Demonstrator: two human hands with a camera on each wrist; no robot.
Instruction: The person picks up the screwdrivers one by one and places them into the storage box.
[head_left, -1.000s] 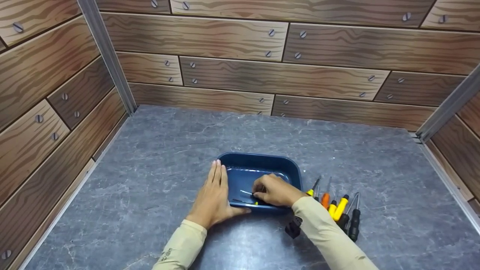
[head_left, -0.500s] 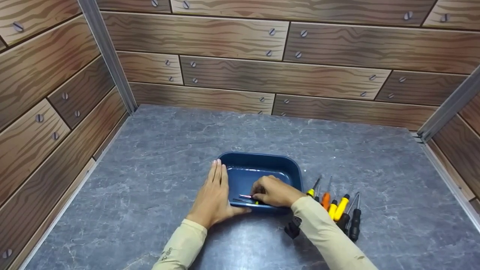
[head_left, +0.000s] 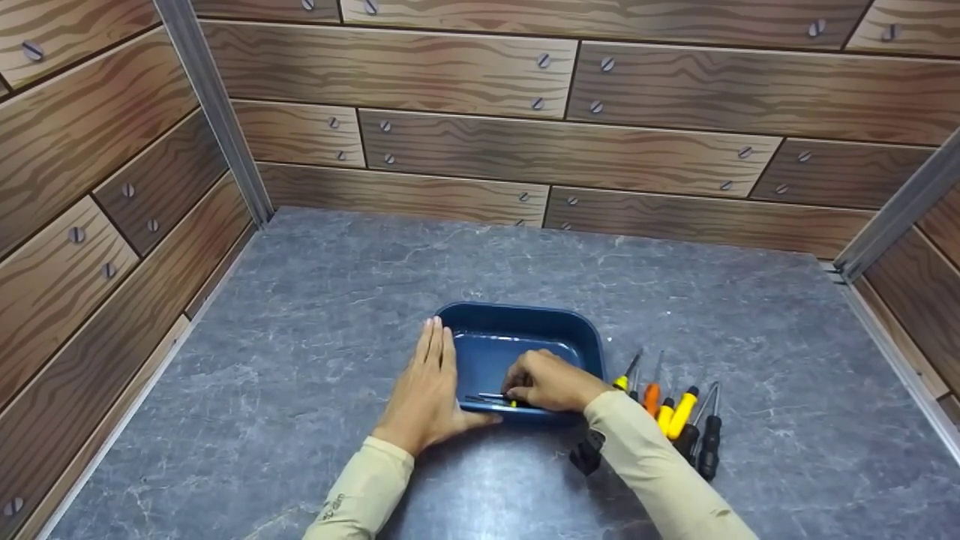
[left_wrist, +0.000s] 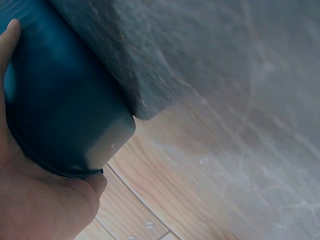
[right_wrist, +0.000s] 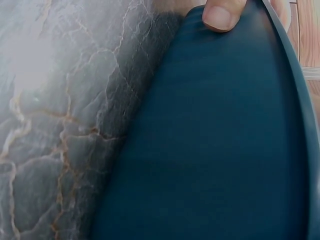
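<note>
A dark blue rectangular tub (head_left: pixel 525 315) stands on the grey marbled table. My left hand (head_left: pixel 420 401) lies along its left side with straight fingers, the thumb stretched along the near wall. In the right wrist view that thumb (right_wrist: pixel 221 17) touches the outside of the tub. My right hand (head_left: pixel 555 381) reaches inside, fingers curled round a screwdriver. Only its thin metal shaft (head_left: pixel 491 395) shows, pointing left and low in the tub; the hand hides its handle. Close to the near wall lies another dark shaft (head_left: pixel 480 401), with a bit of yellow beside it.
Right of the tub, several loose screwdrivers lie on the table, among them an orange-handled one (head_left: pixel 651 397), a yellow-handled one (head_left: pixel 683 412) and a black-handled one (head_left: pixel 709 448). Wood-patterned walls (head_left: pixel 465 139) enclose the table at the back and sides.
The screwdriver shaft in my right hand has swung down from a tilt to nearly level, toward the tub's near wall beside the other shaft. My left hand has kept its place.
</note>
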